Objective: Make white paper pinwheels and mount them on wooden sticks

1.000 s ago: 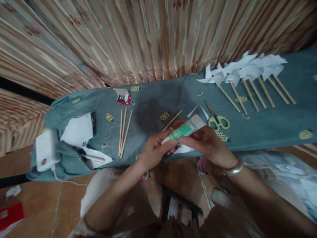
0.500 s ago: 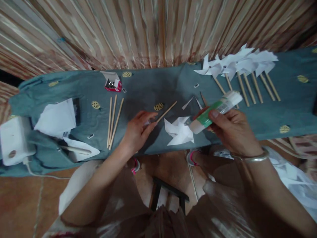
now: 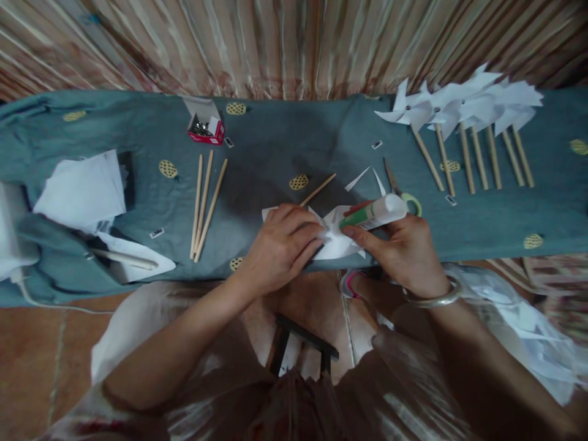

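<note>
Glue tube (image 3: pixel 374 214), green and white, lies nearly level in the right hand (image 3: pixel 407 252). The thumb and fingers are clenched round its lower half, and the capless end points left. The nozzle meets the folded paper (image 3: pixel 339 244) at its centre. Print on the tube is too blurred to read.

The left hand (image 3: pixel 281 246) covers the left part of the folded paper. Its fingers are curled, knuckles up, and their tips grip the sheet and hold it against the cloth. One paper corner projects left of this hand. A metal bangle (image 3: pixel 434 299) sits on the right wrist.

The paper lies on a teal cloth (image 3: pixel 275 141) with yellow pineapple motifs, close to the near edge. A single wooden stick (image 3: pixel 318 189) lies just behind the left hand. Green-handled scissors (image 3: pixel 403 195) lie just behind the tube. Three sticks (image 3: pixel 204 199) lie together to the left. A red box (image 3: pixel 206 128) stands open near the far edge. Bare cloth extends between the box and the hands. Finished pinwheels (image 3: pixel 459 107) lie in a row at the far right. Loose sheets (image 3: pixel 80 190) lie at the left.
</note>
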Motion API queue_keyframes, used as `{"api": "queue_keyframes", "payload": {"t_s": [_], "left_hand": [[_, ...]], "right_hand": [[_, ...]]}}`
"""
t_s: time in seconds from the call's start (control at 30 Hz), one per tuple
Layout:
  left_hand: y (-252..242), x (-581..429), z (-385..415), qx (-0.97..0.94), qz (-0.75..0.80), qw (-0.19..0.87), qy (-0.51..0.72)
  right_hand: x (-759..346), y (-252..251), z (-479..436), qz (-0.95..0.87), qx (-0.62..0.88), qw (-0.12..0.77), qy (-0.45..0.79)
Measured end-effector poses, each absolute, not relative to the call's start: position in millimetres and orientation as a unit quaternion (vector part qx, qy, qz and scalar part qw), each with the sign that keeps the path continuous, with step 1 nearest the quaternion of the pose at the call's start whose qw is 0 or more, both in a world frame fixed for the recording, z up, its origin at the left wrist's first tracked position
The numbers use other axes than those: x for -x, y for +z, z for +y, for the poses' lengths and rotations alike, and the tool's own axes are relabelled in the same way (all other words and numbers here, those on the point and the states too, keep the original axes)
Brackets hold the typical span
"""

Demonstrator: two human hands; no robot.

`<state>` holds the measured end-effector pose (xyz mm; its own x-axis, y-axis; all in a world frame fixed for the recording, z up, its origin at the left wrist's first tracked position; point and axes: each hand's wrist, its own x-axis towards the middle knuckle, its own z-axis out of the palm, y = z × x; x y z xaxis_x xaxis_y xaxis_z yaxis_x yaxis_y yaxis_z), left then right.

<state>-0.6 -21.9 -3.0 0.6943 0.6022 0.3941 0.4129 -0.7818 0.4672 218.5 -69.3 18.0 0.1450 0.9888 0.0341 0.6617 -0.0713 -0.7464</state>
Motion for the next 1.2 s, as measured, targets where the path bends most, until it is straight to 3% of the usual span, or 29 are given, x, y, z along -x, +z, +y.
{"api": "queue_keyframes", "payload": {"t_s": [0.53,1.2], "left_hand": [[-26,-16,-40,-0.894,0.269,0.291,0.207],[-29,-18,-37,-0.907,0.260,0.264,0.199]], "right_hand": [[-219,17,-76,-0.647,0.689,0.274,0.175],[-235,40,-48,-0.754,0.550,0.180,0.313]]}}
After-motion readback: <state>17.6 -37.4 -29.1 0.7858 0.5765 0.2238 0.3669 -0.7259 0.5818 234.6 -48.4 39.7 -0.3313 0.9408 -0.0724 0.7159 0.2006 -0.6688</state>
